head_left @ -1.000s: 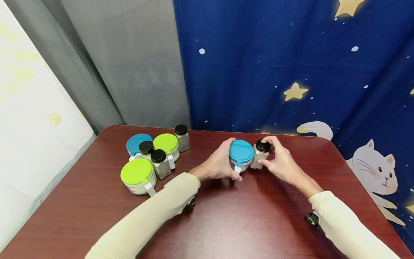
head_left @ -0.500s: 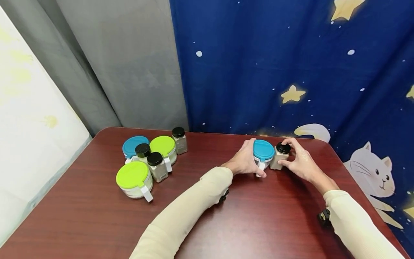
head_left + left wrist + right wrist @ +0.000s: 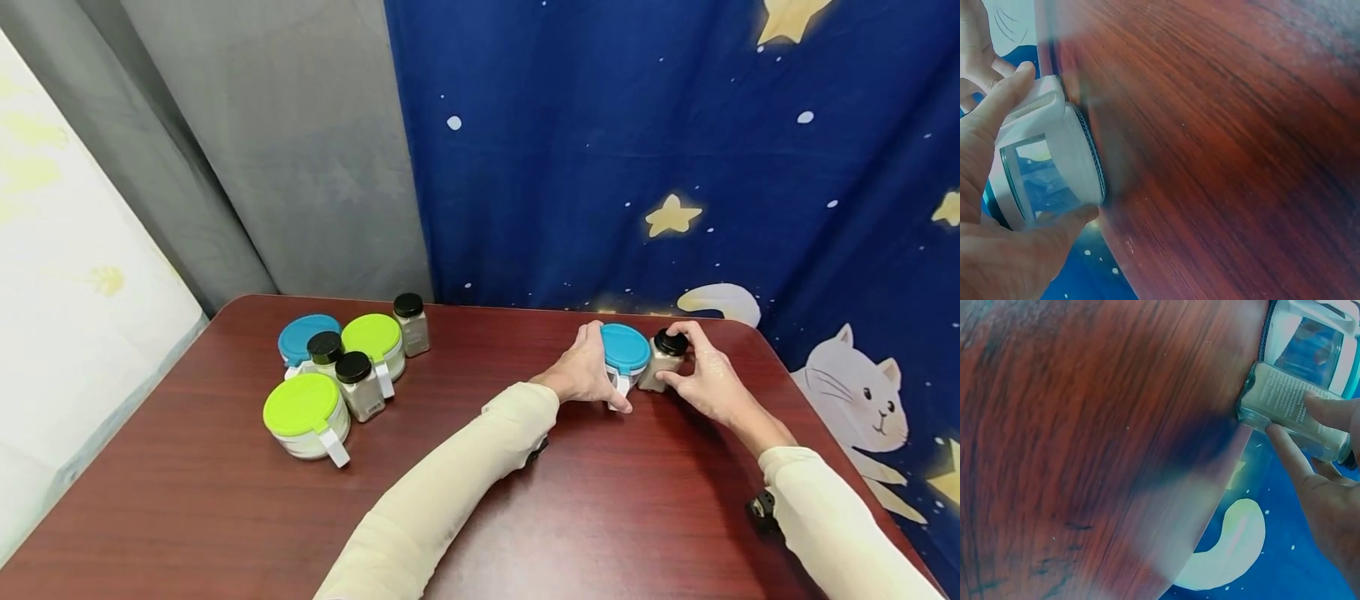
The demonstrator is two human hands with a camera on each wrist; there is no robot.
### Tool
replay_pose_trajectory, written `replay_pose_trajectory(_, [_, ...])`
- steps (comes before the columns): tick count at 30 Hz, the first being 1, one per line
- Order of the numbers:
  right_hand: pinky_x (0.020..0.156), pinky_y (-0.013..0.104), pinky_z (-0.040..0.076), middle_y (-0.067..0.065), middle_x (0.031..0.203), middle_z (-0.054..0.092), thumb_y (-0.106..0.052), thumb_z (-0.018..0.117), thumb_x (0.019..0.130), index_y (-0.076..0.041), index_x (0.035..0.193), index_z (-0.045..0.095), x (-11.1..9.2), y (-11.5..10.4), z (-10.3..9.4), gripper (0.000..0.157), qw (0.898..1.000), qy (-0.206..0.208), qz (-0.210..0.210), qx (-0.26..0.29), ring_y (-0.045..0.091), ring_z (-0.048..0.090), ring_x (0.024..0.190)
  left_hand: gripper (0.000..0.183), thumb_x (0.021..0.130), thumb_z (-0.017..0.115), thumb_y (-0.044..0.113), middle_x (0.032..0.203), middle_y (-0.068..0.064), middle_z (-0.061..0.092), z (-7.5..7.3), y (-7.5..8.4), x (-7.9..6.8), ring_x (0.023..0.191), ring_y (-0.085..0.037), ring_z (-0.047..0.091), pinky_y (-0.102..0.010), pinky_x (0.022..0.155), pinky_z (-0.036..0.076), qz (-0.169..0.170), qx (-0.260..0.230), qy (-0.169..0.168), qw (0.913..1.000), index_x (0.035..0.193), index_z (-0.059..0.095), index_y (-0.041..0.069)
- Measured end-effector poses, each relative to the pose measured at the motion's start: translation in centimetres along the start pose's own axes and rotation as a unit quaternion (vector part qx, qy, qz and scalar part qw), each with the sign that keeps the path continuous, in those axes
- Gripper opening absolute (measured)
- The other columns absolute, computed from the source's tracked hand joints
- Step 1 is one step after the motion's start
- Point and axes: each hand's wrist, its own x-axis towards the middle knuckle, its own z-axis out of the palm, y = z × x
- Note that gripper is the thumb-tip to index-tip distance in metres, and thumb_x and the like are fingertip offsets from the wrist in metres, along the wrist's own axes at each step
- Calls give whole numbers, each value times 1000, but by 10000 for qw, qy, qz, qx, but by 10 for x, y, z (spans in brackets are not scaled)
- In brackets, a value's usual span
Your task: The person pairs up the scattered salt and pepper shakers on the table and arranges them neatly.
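Observation:
At the right rear of the table, my left hand (image 3: 588, 367) grips a round seasoning jar with a blue lid (image 3: 626, 348) and a white handle. In the left wrist view the thumb lies along the handle of this jar (image 3: 1047, 169), whose side has a clear window. Right beside it stands a square glass spice bottle (image 3: 662, 367) with a black cap and pale contents. My right hand (image 3: 712, 383) holds that bottle, its fingers on the cap and side. In the right wrist view the bottle (image 3: 1285, 397) shows printed text and is against or very near the jar.
On the left side of the table (image 3: 187, 500) several containers stand close together: a blue-lidded jar (image 3: 306, 333), green-lidded jars (image 3: 302, 404), and black-capped spice bottles (image 3: 360, 387). One more black-capped bottle (image 3: 412, 325) stands by the rear edge. Curtains (image 3: 525, 167) hang behind the table.
Both hands have moved to the right across the table with the blue-lidded jar and the spice bottle, staying side by side. The left-hand group of containers keeps its arrangement.

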Motion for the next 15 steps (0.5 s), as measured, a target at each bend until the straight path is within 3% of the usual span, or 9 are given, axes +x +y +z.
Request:
replay_pose_trajectory(9, [78,50,48,26,115,60,10,84,77,-5,129,41,4,2,-3,68,9997,-90,-44,-210,39,61,90,122,56,102,41,133,-6,44,1,4,3,110,-18,58,-23,93,47,-174,-24,-47,9998,147,28,8])
replay_pose_trajectory(15, [77,52,48,25,117,59,8,84,78,-5,129,41,0,4,-7,68,9995,-158,22,-254,39,60,89,122,56,101,43,132,-4,45,5,9,2,106,-19,59,-26,91,49,-299,3,-89,9995,147,28,10])
